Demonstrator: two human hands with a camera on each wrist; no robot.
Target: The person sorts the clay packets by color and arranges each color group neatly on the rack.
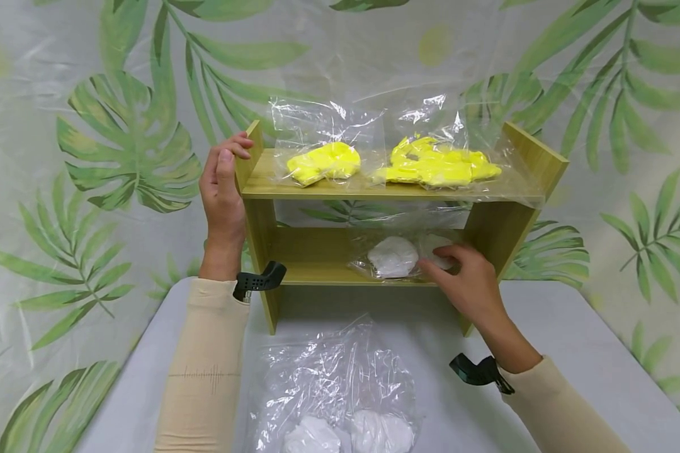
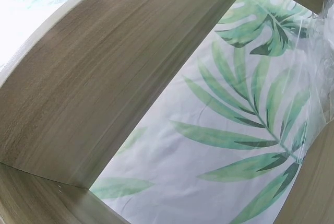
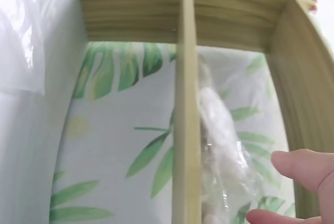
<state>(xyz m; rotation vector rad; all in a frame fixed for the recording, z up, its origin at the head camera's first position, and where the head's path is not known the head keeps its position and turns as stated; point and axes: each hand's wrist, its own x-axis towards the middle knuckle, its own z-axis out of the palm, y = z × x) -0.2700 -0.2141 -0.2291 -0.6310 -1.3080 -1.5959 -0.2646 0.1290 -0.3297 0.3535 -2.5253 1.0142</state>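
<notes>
My left hand grips the upper left side panel of a small two-tier wooden shelf, fingers over its edge. On the lower tier lies a clear plastic bag with white lumps inside. My right hand is at the right end of this bag, fingertips overlapping it in the head view. The right wrist view shows its thumb and finger spread apart beside the bag. The left wrist view holds the shelf's wooden boards, with the left hand out of sight.
Two clear bags with bright yellow contents, one on the left and one on the right, lie on the upper tier. Another clear bag with white lumps lies on the white table in front. A leaf-patterned cloth hangs behind.
</notes>
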